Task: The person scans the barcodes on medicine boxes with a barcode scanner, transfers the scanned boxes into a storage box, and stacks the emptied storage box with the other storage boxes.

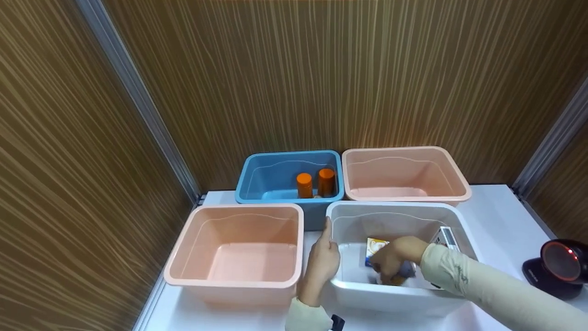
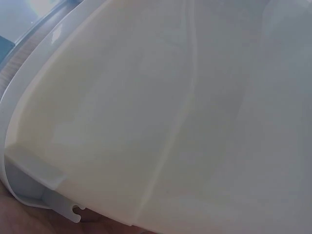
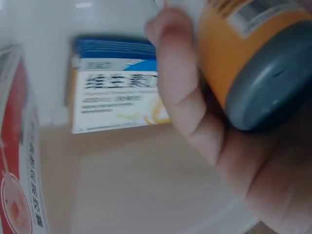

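My right hand (image 1: 392, 257) reaches down into the white bin (image 1: 395, 208) and grips an orange bottle (image 3: 219, 53) with a dark grey end. In the right wrist view, curled fingers (image 3: 183, 83) wrap its side, and a barcode shows on its label. Beside that hand, a white-and-blue medicine box (image 3: 117, 97) with yellow marks lies on the bin's floor. A red-and-white box (image 3: 17, 146) stands by the bin's wall. My left hand (image 1: 324, 257) holds the bin's left rim, index finger stretched along it; the left wrist view mostly shows the bin's pale wall (image 2: 122, 107).
A blue bin (image 1: 294, 200) behind contains orange-topped bottles (image 1: 304, 184). One pink bin (image 1: 234, 284) stands left of the white bin, and another pink bin (image 1: 404, 198) behind it. At the right edge sits a black scanner-like device (image 1: 562, 259) with a red light.
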### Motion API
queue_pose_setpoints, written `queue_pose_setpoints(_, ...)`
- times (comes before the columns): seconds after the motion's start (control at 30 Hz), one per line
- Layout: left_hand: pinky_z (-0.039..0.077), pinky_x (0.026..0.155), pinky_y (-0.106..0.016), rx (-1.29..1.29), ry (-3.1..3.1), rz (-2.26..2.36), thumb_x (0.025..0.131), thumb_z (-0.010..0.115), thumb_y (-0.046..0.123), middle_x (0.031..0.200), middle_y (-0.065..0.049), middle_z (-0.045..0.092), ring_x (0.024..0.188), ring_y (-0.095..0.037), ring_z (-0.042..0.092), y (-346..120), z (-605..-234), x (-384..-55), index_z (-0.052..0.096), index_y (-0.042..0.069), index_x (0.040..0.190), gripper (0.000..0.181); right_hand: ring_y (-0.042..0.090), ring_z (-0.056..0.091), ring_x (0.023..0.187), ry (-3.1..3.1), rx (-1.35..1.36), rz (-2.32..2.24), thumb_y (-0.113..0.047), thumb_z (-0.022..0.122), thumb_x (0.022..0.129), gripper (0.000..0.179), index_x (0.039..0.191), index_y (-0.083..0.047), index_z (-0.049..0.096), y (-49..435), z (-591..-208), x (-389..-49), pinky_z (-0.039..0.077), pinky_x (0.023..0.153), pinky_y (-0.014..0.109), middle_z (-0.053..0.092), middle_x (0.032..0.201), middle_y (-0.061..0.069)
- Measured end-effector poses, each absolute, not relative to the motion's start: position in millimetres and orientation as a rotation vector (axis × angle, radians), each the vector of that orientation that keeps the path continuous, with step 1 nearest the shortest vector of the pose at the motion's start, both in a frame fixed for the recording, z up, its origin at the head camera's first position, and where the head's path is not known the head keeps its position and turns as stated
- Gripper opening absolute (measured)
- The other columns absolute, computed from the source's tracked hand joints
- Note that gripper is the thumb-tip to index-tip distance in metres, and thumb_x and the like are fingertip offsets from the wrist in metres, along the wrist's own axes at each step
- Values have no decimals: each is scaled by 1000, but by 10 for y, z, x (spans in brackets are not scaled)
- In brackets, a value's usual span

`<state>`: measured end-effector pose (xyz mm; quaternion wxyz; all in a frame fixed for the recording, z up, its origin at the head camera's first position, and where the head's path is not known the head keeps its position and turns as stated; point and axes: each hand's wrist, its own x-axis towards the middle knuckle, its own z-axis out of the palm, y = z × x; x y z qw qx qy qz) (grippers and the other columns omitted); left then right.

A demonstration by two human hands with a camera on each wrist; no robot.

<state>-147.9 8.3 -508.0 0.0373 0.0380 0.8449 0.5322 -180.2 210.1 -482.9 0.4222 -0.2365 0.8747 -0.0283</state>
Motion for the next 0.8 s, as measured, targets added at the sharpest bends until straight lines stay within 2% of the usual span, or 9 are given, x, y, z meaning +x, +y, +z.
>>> queue_pose_setpoints(0.1,34,112,-51,131,2593,1633,106,44,8,163,-4,30,144,-28,36,71,-5078,-1472,22,15,162,61,19,54,79,2346,-650,-151,-26,73,82,34,112,-15,64,2124,-4714,-1831,47,67,39,54,91,0)
queue_pose_setpoints(0.27,32,113,-51,98,2572,1640,107,44,10,164,-2,28,145,-28,34,57,-5089,-1471,20,18,163,62,18,59,79,2463,-723,-413,-24,72,83,45,126,-16,63,2227,-4579,-1890,54,67,42,58,98,0)
queue_pose_setpoints(0.37,33,112,-51,100,2580,1626,107,44,10,164,-2,27,145,-28,34,66,-5101,-1473,19,18,163,62,20,62,87,2462,-748,-602,-18,71,83,65,144,-19,50,2340,-4526,-1888,55,73,46,58,124,8)
queue_pose_setpoints(0.43,33,112,-51,105,2589,1614,107,43,10,164,-2,27,145,-29,34,74,-5101,-1473,19,18,163,62,23,63,95,2456,-761,-708,-15,71,84,77,154,-25,41,2419,-4494,-1876,56,76,48,50,142,13)
queue_pose_setpoints(0.5,34,112,-52,110,2596,1611,107,43,9,164,-4,28,144,-29,36,79,-5098,-1473,20,17,163,61,26,57,106,2477,-773,-776,-15,71,85,84,159,-28,33,2495,-4457,-1865,53,82,49,41,151,16)
queue_pose_setpoints(0.63,32,113,-52,103,2592,1614,106,43,8,164,-5,28,145,-29,34,82,-5085,-1474,20,15,163,62,31,55,106,2482,-756,-952,-12,69,86,76,153,-28,38,2610,-4394,-1858,55,79,45,46,138,18)
queue_pose_setpoints(0.8,30,115,-51,106,2581,1631,106,42,8,164,-4,26,147,-28,31,96,-5069,-1471,19,15,163,62,32,60,95,2605,-748,-1163,-4,71,77,67,134,-18,40,2692,-4342,-1875,57,71,40,53,119,17)
